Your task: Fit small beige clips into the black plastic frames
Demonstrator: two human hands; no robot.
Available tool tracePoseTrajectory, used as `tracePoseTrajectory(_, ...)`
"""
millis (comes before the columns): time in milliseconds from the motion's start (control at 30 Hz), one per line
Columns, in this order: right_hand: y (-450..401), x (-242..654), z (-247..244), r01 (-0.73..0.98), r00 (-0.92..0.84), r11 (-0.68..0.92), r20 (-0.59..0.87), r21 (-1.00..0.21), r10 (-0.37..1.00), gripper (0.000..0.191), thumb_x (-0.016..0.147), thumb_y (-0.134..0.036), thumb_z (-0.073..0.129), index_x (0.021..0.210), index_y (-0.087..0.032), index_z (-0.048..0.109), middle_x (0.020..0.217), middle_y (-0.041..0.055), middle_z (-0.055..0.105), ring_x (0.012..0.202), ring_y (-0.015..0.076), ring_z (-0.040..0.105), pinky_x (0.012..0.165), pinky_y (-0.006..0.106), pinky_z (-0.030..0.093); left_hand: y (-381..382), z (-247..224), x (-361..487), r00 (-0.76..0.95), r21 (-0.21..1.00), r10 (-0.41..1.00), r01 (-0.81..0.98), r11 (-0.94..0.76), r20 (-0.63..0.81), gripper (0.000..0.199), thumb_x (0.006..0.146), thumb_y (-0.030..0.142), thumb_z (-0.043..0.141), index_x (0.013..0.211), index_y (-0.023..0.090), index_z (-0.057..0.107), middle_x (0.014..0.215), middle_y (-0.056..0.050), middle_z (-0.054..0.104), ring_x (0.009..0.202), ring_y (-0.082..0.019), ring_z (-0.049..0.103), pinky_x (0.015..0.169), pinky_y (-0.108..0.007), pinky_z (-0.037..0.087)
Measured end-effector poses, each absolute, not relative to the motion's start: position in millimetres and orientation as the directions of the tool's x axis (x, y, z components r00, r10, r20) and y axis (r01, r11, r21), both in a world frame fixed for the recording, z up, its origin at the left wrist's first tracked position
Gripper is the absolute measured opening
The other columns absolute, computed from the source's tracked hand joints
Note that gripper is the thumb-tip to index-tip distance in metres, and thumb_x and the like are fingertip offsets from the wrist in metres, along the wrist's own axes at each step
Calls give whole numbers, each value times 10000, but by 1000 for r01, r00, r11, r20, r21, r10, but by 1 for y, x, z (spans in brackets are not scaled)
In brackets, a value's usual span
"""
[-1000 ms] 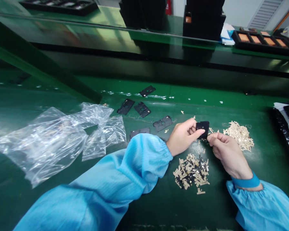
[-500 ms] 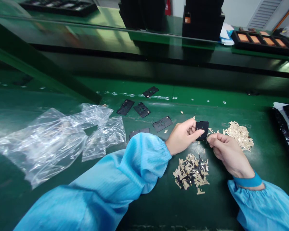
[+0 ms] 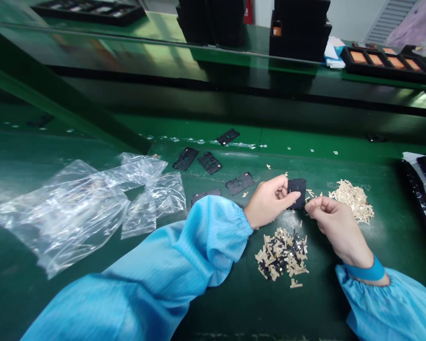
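My left hand (image 3: 271, 199) grips a flat black plastic plate (image 3: 297, 193) between thumb and fingers, tipped up above the green bench. Close to the plate's lower right edge, my right hand (image 3: 328, 220) has thumb and forefinger pinched together; whatever is between them is too small to make out. Below the hands lies a pile of small beige and black strips (image 3: 282, 253). A second pile of beige strips (image 3: 353, 201) sits beyond my right hand. Several more black plates, one of them a cut-out plate (image 3: 239, 183), lie flat to the left of my left hand.
Clear plastic bags (image 3: 81, 208) cover the left of the bench. A green slanted beam (image 3: 67, 99) runs above them. Black trays (image 3: 386, 64) and stacked black boxes (image 3: 300, 28) stand on the raised shelf. A black-edged bundle (image 3: 424, 189) lies at the right.
The plate in my left hand has tilted and shifted slightly left. My right wrist has turned a little, its fingers still pinched beside the plate.
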State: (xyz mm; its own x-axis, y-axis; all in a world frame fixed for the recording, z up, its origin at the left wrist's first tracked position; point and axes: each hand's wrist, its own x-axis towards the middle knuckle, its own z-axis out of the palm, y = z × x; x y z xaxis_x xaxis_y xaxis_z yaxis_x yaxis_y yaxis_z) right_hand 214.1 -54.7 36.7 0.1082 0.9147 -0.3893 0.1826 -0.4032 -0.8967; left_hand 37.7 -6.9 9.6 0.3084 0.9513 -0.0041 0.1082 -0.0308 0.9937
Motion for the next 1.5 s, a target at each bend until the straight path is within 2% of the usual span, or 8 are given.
tracePoseTrajectory(300, -54, 211, 41, 285, 136, -330, -303, -900, 943, 171, 670, -345, 722, 679, -181, 675, 644, 13, 654, 570, 133, 528, 544, 260, 393, -7, 9, 38, 292, 991, 956, 125, -49, 10, 353, 803, 339, 669, 644, 210, 382, 536, 85, 428, 506, -72, 390, 521, -211, 337)
tracePoseTrajectory(533, -55, 210, 42, 310, 150, -316, -282, -896, 947, 146, 643, -330, 704, 671, -193, 664, 598, 6, 630, 554, 147, 532, 541, 277, 404, -6, 9, 38, 279, 989, 960, 141, -41, 0, 331, 776, 319, 664, 636, 210, 384, 535, 87, 404, 510, -70, 359, 517, -207, 327)
tracePoseTrajectory(967, -59, 212, 30, 350, 149, -272, -233, -896, 961, 90, 689, -277, 671, 715, -192, 675, 681, 21, 667, 596, 158, 563, 576, 288, 429, -6, 7, 39, 275, 988, 961, 150, -35, -8, 326, 764, 318, 666, 641, 210, 384, 536, 88, 407, 505, -67, 359, 509, -202, 321)
tracePoseTrajectory(1300, -57, 209, 37, 333, 103, -297, -278, -895, 955, 170, 707, -353, 707, 700, -187, 669, 655, 15, 650, 610, 158, 557, 582, 281, 420, -7, 7, 39, 284, 990, 959, 136, -42, 2, 331, 772, 315, 672, 642, 210, 387, 533, 92, 413, 503, -67, 367, 511, -205, 327)
tracePoseTrajectory(1500, -56, 210, 36, 310, 100, -324, -309, -894, 946, 167, 700, -344, 697, 710, -177, 680, 671, 16, 656, 624, 152, 557, 598, 271, 431, -7, 8, 39, 284, 989, 959, 141, -36, -5, 336, 778, 337, 665, 640, 210, 387, 523, 95, 415, 495, -65, 365, 508, -204, 325)
